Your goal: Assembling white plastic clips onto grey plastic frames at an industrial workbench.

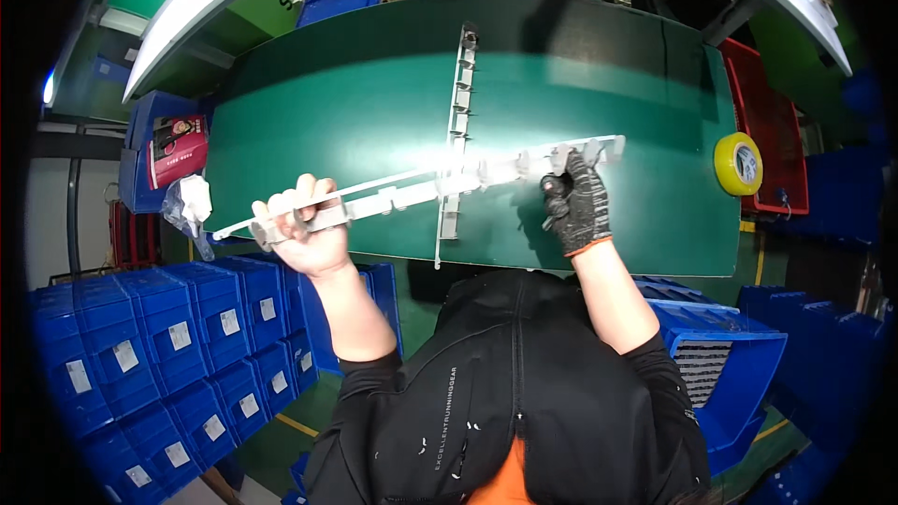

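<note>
Two metal strips with clip-like tabs. Held strip runs slantwise over the green counter, left end nearer the person. Bare left hand gripping it near its left end, fingers wrapped round. Gloved right hand at the other end, fingers curled against the strip; firm grip or just touch, cannot tell. Second strip lies lengthwise away from the person, crossed by the held one; glare at the crossing, contact unclear. Yellow tape roll at counter's right edge, beside red crate. Red packet by the left edge. Blue bins stacked lower left.
</note>
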`<move>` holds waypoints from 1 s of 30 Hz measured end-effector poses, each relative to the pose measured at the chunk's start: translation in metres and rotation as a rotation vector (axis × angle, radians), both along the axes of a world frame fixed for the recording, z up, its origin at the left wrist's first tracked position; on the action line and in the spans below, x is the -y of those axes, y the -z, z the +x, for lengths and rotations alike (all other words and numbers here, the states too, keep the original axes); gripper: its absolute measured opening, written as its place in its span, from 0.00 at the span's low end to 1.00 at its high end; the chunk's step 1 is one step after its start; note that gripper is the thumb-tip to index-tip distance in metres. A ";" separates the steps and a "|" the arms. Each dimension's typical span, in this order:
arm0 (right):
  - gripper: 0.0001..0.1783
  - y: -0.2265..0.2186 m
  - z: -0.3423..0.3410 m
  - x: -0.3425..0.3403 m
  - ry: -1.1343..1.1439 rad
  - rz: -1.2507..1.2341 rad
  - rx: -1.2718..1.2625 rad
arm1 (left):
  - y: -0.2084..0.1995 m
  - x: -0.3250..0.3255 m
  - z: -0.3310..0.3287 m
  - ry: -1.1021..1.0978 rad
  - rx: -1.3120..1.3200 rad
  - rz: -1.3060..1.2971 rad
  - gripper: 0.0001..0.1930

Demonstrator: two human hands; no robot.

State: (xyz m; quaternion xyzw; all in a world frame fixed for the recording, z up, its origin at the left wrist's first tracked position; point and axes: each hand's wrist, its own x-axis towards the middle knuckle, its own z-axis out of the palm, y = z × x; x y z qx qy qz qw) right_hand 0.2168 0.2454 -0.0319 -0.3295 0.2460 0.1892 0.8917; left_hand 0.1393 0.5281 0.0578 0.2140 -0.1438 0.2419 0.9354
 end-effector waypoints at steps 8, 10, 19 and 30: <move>0.05 -0.046 0.028 0.024 0.166 -0.287 0.339 | 0.041 -0.081 -0.039 0.172 -0.681 1.021 0.22; 0.04 -0.056 0.020 0.001 -0.018 -0.418 0.402 | 0.025 -0.029 -0.006 0.355 -0.634 1.286 0.21; 0.12 -0.079 0.003 -0.030 -0.312 -1.140 1.100 | 0.046 0.088 0.024 0.766 -0.740 0.549 0.24; 0.09 -0.072 -0.036 -0.026 -0.511 -1.321 1.192 | 0.032 0.081 0.024 0.598 -0.961 0.513 0.18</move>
